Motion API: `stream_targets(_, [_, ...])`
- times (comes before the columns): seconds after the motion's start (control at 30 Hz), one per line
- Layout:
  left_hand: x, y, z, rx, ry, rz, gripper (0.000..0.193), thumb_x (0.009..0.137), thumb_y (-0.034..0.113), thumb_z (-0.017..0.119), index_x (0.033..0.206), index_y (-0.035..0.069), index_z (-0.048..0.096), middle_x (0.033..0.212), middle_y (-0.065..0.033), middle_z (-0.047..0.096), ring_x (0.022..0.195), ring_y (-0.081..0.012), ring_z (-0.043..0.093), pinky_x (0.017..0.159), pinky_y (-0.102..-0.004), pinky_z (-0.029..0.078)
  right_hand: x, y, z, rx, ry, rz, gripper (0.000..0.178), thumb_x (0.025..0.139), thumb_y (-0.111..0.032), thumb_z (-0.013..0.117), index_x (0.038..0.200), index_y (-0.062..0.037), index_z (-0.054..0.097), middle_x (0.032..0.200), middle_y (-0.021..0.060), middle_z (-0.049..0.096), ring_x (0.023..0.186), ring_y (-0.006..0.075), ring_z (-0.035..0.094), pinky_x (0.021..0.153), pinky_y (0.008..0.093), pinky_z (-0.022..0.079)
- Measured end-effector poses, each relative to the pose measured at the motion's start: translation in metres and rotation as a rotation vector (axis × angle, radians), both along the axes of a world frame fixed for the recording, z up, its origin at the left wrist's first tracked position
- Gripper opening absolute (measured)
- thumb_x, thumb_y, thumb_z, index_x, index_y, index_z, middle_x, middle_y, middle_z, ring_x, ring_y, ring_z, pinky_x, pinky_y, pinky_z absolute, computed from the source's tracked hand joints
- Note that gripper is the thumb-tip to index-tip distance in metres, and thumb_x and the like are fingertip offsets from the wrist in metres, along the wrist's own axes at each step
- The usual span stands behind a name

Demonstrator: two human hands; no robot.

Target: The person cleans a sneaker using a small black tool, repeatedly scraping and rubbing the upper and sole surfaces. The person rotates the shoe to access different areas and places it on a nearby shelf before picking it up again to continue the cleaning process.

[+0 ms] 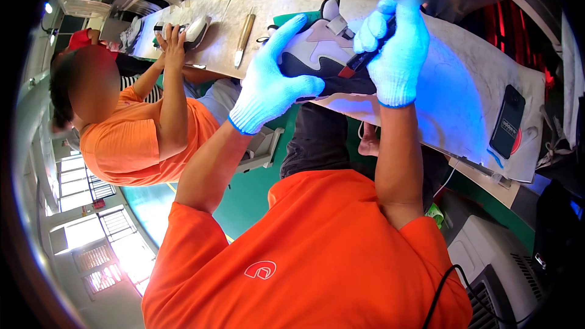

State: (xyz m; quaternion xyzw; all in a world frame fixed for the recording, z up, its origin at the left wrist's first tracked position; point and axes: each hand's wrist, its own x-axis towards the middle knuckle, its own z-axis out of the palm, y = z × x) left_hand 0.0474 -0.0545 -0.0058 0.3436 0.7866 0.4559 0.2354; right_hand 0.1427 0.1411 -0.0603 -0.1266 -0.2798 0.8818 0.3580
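A sneaker (317,49) in grey, white and black is raised over the table in front of me. My left hand (268,79), in a white knit glove lit blue, grips its left end, the thumb along the dark lower side. In my gloved right hand (397,49), the fingers are curled round a slim black tool (364,60), whose end with a reddish-brown patch is against or very near the shoe's right side. Its exact kind I cannot make out. A grey-white piece (337,25) sits on the shoe's upper. Part of the shoe is hidden behind my hands.
The pale worktable (451,79) curves across, with blue light on its right part. A brush-like wooden-handled tool (245,39) lies left. A dark phone (508,122) rests at the right end. A co-worker in orange (134,134) handles another shoe (196,31) at left.
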Motion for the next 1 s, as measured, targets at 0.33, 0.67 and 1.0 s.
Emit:
stream_targets(0.33, [-0.006, -0.004, -0.008, -0.063, 0.072, -0.004, 0.121, 0.066, 0.01, 0.096, 0.174, 0.008, 0.041, 0.155, -0.0191, 0.063, 0.139, -0.0287, 0.064, 0.122, -0.0407, 0.051, -0.016, -0.014, 0.001, 0.131, -0.142, -0.13, 0.042, 0.117, -0.044, 0.062, 0.104, -0.0047, 0.062, 0.069, 0.0052, 0.055, 0.053, 0.0196, 0.052, 0.049, 0.0382, 0.046])
stream_targets(0.67, [-0.001, -0.007, -0.021, -0.178, 0.195, 0.056, 0.142, 0.062, 0.02, 0.101, 0.18, 0.009, 0.023, 0.161, -0.0244, 0.057, 0.145, -0.0336, 0.061, 0.123, -0.0422, 0.051, -0.014, -0.047, 0.012, 0.242, -0.121, -0.137, 0.039, 0.117, -0.039, 0.062, 0.102, -0.0035, 0.064, 0.067, 0.0058, 0.058, 0.051, 0.0173, 0.055, 0.047, 0.0347, 0.046])
stream_targets(1.0, [0.008, -0.021, -0.034, -0.16, 0.287, 0.069, 0.138, 0.066, 0.027, 0.099, 0.179, 0.01, 0.022, 0.159, -0.0267, 0.056, 0.144, -0.0429, 0.061, 0.121, -0.0478, 0.052, 0.002, -0.065, 0.014, 0.375, -0.006, -0.22, 0.027, 0.117, -0.025, 0.061, 0.103, -0.0027, 0.066, 0.071, 0.0051, 0.061, 0.054, 0.0142, 0.055, 0.049, 0.032, 0.045])
